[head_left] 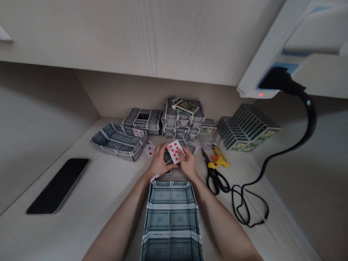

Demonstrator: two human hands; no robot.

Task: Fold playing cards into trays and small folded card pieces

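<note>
My right hand (188,163) pinches a playing card (173,150) with red hearts, its face turned up. Close beside it, my left hand (159,163) is curled around dark-backed playing cards (168,157), partly hidden by the hearts card and my fingers; how many, I cannot tell. Between my forearms lies a long open tray (170,207) built from patterned playing cards, cut off by the lower edge of the view. A loose heart card (149,148) rests left of my hands. More dark-backed cards (189,146) lie just behind my right hand.
Behind stand another card tray (119,154), a card-built box (143,121) with an opening, and stacked card structures (183,125). Card boxes (244,127), a yellow glue gun (219,159), black-handled scissors (216,181) and a black cable (268,163) are right. A phone (58,186) lies left.
</note>
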